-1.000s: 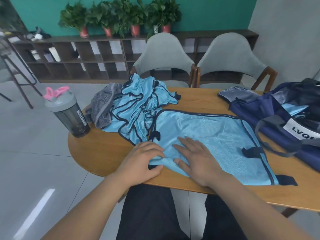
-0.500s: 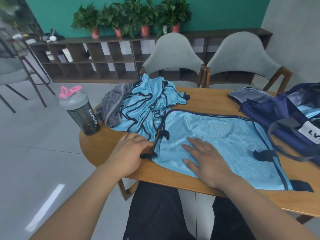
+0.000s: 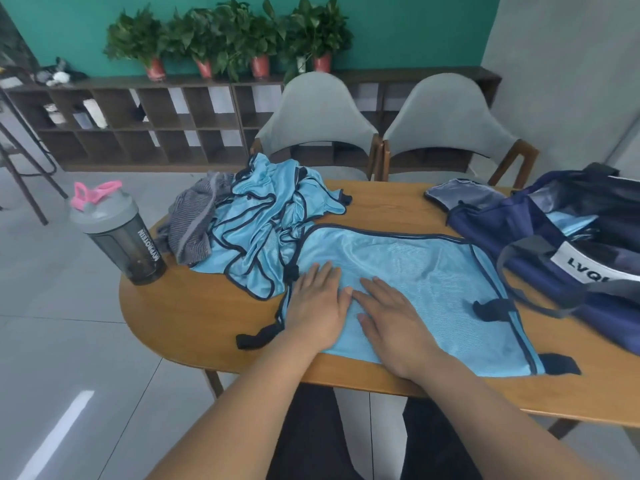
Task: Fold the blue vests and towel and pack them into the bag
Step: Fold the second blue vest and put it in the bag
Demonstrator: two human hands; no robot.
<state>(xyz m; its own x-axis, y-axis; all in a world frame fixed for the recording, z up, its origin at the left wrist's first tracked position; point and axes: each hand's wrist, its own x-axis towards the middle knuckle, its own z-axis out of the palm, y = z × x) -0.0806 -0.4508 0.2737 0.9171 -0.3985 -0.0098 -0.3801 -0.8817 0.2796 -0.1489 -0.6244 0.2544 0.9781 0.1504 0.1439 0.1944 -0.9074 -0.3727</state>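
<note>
Both palms down: left hand [image 3: 317, 306] and right hand [image 3: 391, 320] lie side by side, fingers straight, pressing the spread blue vest [image 3: 433, 271] at the wooden table [image 3: 194, 306]'s near edge. Behind it, crumpled vests [image 3: 263, 230] pile up, striped grey towel [image 3: 192, 223] touching them, navy bag [image 3: 554, 244] gaping at the right.

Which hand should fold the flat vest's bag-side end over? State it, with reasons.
Right, probably. The right hand lies flat on the spread vest nearer its end by the bag; the left hand presses the opposite edge and can pin it.
</note>
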